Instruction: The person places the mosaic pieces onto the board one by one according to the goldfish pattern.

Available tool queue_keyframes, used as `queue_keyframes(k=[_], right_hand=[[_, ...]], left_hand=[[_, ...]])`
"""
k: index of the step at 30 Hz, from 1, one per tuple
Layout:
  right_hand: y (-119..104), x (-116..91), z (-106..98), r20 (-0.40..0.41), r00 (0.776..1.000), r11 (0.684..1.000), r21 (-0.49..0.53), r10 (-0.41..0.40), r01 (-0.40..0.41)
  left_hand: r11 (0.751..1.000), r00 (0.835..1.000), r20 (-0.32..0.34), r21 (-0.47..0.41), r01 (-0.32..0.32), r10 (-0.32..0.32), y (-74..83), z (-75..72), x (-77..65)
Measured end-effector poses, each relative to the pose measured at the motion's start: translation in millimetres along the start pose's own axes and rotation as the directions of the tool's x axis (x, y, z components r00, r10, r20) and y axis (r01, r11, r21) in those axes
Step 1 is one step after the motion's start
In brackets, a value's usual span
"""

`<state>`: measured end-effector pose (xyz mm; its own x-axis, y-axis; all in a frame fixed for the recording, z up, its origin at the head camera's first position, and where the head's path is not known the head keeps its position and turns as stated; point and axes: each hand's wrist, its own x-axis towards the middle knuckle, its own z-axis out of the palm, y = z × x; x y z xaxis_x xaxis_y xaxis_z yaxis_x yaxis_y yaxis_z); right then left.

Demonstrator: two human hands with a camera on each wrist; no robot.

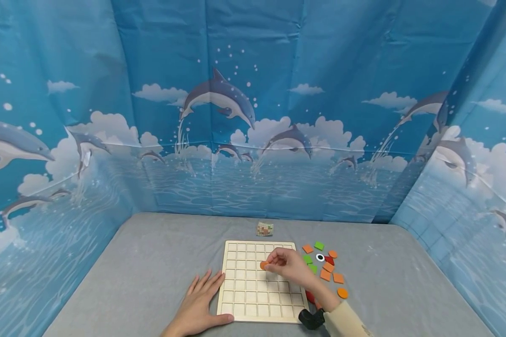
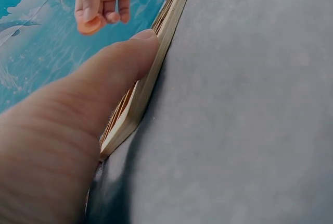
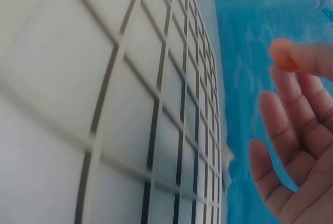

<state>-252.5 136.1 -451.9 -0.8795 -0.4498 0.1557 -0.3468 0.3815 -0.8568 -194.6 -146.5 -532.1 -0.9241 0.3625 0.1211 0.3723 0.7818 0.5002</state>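
Note:
A square wooden grid board (image 1: 240, 283) lies on the grey table, and its cells look bare. My right hand (image 1: 293, 267) pinches an orange round disc (image 1: 263, 265) between thumb and fingertips, above the upper middle of the board. In the right wrist view the same disc (image 3: 283, 55) shows at the fingertips, apart from the grid. My left hand (image 1: 201, 299) rests with spread fingers at the board's left edge. Its thumb (image 2: 130, 57) touches the near-left edge of the board in the left wrist view.
Right of the board lie several orange squares (image 1: 338, 278), green squares (image 1: 319, 245), orange discs (image 1: 342, 293), red pieces (image 1: 309, 296) and a white-and-black eye piece (image 1: 320, 257). A small pattern card (image 1: 264, 229) lies beyond the board. A dolphin-print curtain (image 1: 253, 187) surrounds the table.

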Motion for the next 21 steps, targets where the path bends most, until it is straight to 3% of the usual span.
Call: queue_keyframes(k=[7,21], right_hand=[[10,13,15,0.002,1.0,0.999,0.035,-0.012,0.012],[8,35,48,-0.004,0.999,0.998,-0.058,-0.034,0.034]], left_hand=[[1.0,1.0,-0.006,0.007,0.0,0.0,0.3,-0.1,-0.3],[1.0,1.0,0.001,-0.001,-0.003,0.003,-0.8,0.8,-0.7]])
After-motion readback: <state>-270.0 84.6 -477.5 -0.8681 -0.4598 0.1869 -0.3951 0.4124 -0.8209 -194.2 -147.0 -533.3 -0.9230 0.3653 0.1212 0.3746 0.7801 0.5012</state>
